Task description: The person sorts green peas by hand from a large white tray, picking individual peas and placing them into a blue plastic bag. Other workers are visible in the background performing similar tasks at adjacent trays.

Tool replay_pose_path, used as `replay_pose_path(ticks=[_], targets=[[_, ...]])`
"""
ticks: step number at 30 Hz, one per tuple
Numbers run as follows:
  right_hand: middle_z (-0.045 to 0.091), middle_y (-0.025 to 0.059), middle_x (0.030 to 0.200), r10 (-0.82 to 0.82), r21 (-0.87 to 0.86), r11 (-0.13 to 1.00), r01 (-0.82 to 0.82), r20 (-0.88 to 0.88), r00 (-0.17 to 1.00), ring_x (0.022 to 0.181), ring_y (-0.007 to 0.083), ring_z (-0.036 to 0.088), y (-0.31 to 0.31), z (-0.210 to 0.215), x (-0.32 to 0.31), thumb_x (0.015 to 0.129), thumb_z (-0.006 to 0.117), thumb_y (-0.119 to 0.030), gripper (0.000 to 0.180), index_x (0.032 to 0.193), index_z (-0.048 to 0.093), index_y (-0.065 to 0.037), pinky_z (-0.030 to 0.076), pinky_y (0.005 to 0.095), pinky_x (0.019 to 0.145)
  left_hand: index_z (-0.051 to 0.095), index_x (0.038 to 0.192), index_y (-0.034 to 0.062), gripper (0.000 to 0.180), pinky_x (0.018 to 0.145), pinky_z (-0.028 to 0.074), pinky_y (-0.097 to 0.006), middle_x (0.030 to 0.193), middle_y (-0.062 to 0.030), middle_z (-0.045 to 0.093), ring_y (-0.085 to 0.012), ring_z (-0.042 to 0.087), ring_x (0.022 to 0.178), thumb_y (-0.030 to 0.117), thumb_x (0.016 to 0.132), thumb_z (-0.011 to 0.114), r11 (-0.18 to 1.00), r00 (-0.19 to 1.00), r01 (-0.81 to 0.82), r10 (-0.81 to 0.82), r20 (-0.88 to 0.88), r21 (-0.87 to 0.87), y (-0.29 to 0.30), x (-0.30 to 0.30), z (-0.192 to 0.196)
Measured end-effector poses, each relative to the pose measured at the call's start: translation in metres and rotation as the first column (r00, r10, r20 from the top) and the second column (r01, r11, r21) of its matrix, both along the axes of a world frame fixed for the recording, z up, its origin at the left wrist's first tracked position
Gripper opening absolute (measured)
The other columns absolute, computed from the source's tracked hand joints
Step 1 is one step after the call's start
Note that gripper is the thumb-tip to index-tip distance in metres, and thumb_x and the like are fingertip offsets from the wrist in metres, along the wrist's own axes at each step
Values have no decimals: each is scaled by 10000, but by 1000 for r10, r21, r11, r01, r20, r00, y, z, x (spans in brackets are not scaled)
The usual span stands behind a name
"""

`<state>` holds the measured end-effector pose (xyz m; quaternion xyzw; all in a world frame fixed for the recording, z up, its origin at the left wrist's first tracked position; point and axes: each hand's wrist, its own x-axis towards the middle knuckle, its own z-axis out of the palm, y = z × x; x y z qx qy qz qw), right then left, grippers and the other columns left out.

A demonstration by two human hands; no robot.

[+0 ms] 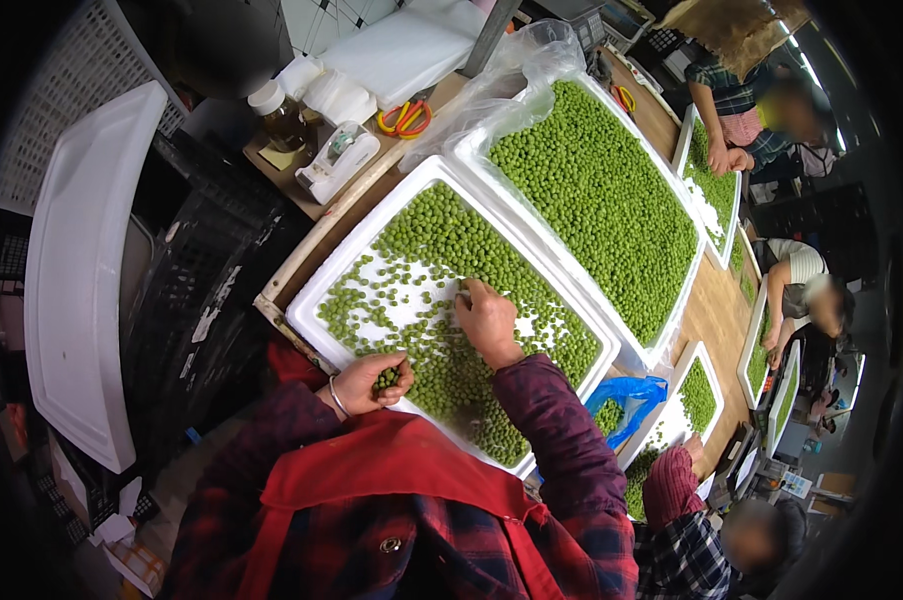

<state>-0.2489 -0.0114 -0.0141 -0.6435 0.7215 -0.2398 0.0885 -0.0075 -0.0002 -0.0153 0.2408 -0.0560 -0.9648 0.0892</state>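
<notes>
A white tray (313,317) lies tilted in view before me, strewn with small, round, pea-like green pieces (441,225). They are dense at its far and near ends; the white bottom shows between them in the middle. At the tray's near left edge, my left hand (369,383) is cupped closed around several of the green pieces, with a band on its wrist. My right hand (488,318) is over the middle of the tray, thumb and fingers pressed together near the scattered pieces. Whatever its fingertips hold is too small or hidden to make out.
A larger plastic-lined tray (611,220) full of green pieces adjoins mine. Scissors (404,119), a jar (277,112) and a white dispenser (339,163) stand at the far left. A blue bag (639,408) is at right. Other people work at trays beyond; a white lid (86,270) stands left.
</notes>
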Motion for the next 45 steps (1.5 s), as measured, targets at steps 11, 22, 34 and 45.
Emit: replay_pose_path(ticks=[11, 22, 34, 45], targets=[[635, 137, 710, 52, 128, 991, -44, -54, 997, 617, 325, 608, -15, 7, -4, 739, 635, -166, 143, 855, 630, -82, 481, 408, 559, 517, 812, 10, 356, 427, 330, -190, 690, -57, 475, -84, 393, 496, 299, 976, 391, 1000, 1000, 1, 0, -10, 9, 0, -1, 2], [656, 80, 710, 76, 324, 761, -562, 816, 573, 635, 126, 606, 1, 64, 36, 770, 620, -95, 156, 881, 642, 13, 489, 281, 596, 567, 919, 46, 295, 440, 383, -231, 779, -72, 576, -143, 500, 567, 296, 953, 413, 959, 947, -238, 195, 254, 154, 0, -12, 19], [569, 131, 796, 231, -25, 973, -230, 162, 959, 636, 337, 576, -69, 8, 67, 742, 566, -58, 176, 898, 645, -74, 465, 432, 580, 567, 852, 41, 304, 407, 341, -208, 798, -86, 531, -112, 445, 509, 286, 955, 420, 987, 997, -81, 83, -6, 138, -2, 2, 1], [618, 106, 784, 265, -15, 962, -271, 263, 927, 675, 309, 608, -76, 14, 63, 751, 607, -103, 143, 879, 668, -86, 485, 392, 605, 553, 853, 9, 349, 411, 326, -197, 729, -53, 523, -86, 404, 482, 299, 971, 398, 994, 998, -44, 48, -31, 103, -3, 2, 1]])
